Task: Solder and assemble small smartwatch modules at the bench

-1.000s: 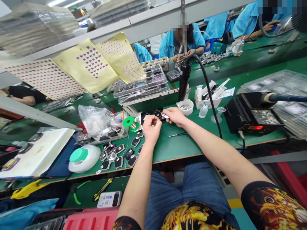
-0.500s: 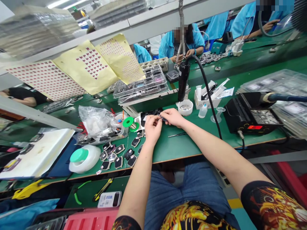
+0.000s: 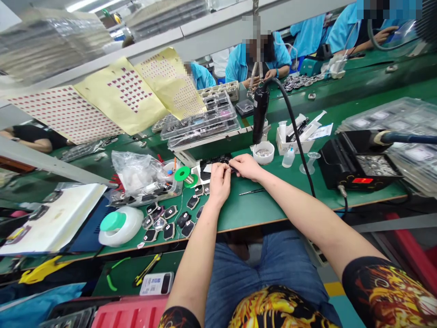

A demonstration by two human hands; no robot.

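Note:
My right hand (image 3: pixel 246 166) grips a small dark part (image 3: pixel 233 169), mostly hidden behind the fingers; its kind does not show. Beside it, my left hand (image 3: pixel 220 180) is closed in a pinch, fingertips close to that part, and what it pinches is hidden. Just behind both hands lies a dark tray or pad with black pieces (image 3: pixel 213 163). Left of my left hand, several watch cases (image 3: pixel 169 231) with small white labels are spread on the green bench. A thin dark tool like tweezers (image 3: pixel 251 192) lies under my right forearm.
A hot-air gun (image 3: pixel 261 114) hangs ahead on its cable. To the right are a white dish (image 3: pixel 263 153), a small bottle (image 3: pixel 288 158) and a black soldering station (image 3: pixel 355 168). Leftward stand a solder spool (image 3: pixel 183 174) and a white bottle (image 3: pixel 126 223). Co-workers sit opposite.
My left hand has turned slightly and its fingers have drawn together, a little farther right. My right hand stays almost in place, still gripping the small dark part.

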